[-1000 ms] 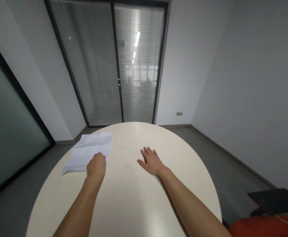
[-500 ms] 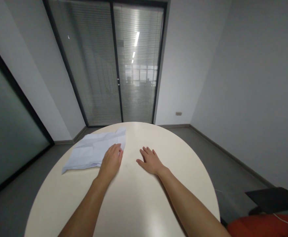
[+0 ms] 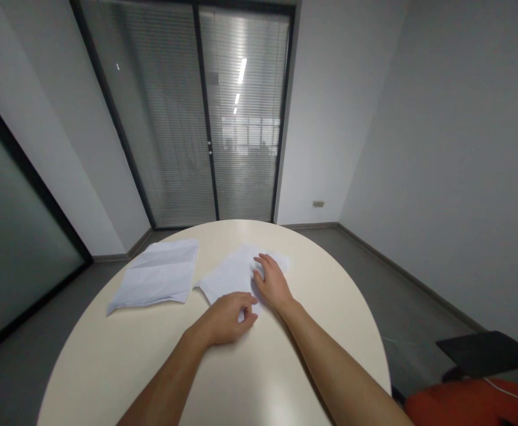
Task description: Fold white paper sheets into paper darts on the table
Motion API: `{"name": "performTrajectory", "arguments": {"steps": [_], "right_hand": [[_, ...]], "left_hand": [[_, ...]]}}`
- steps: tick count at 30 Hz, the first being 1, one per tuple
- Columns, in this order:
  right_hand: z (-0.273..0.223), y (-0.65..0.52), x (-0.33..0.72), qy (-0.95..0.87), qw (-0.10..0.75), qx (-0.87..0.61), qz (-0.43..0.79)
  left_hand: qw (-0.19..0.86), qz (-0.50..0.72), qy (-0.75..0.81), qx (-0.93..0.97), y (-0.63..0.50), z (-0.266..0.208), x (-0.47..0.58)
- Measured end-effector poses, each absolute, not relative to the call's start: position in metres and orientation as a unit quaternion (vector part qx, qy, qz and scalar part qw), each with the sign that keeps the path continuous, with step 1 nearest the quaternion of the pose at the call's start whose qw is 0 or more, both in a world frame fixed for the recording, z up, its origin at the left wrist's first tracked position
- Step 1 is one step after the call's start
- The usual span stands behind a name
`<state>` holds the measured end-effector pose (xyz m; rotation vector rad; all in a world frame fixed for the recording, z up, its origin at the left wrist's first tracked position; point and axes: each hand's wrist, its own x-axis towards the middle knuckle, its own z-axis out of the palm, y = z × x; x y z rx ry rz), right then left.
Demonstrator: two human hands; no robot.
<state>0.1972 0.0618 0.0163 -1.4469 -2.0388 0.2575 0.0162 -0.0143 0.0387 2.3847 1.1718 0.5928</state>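
A thin white sheet (image 3: 232, 272), paper or cloth, lies blurred and uneven on the round table (image 3: 223, 378), its left corner slightly lifted. At its near edge my left hand (image 3: 230, 318) is curled, thumb and fingers bent round a bit of white that shows between them. Above the sheet's right part is my right hand (image 3: 273, 283), fingers bent a little and apart, covering some of it. To the left rests a flat stack of creased white sheets (image 3: 156, 275), with neither hand on it.
A red seat (image 3: 467, 408) and a dark flat panel (image 3: 487, 356) stand beyond the table's right side. Past the far edge are a glass partition with blinds (image 3: 170, 136) and a wall with a small socket plate (image 3: 318, 203).
One white sheet has come off the stack to the middle of the table. My left hand has moved right and nearer with it; my right hand now lies over it.
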Motion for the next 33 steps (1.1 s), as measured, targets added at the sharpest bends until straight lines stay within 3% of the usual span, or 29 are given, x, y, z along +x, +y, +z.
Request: {"name": "performTrajectory", "arguments": {"steps": [7, 12, 17, 24, 33], "right_hand": [[0.011, 0.051, 0.196, -0.802, 0.121, -0.567, 0.144], [0.018, 0.047, 0.201, -0.803, 0.116, -0.564, 0.156], [0.019, 0.049, 0.202, -0.793, 0.108, -0.576, 0.167], [0.012, 0.064, 0.216, -0.695, 0.047, -0.703, 0.146], [0.014, 0.057, 0.224, -0.814, 0.080, -0.552, 0.162]], "left_hand": [[0.264, 0.195, 0.444, 0.834, -0.012, 0.045, 0.018], [0.132, 0.143, 0.571, 0.797, -0.006, 0.019, 0.012], [0.099, 0.068, 0.601, 0.790, -0.009, 0.007, 0.014], [0.051, 0.002, 0.610, 0.791, -0.023, 0.031, 0.028], [0.003, 0.038, 0.626, 0.779, -0.021, 0.051, 0.028]]}}
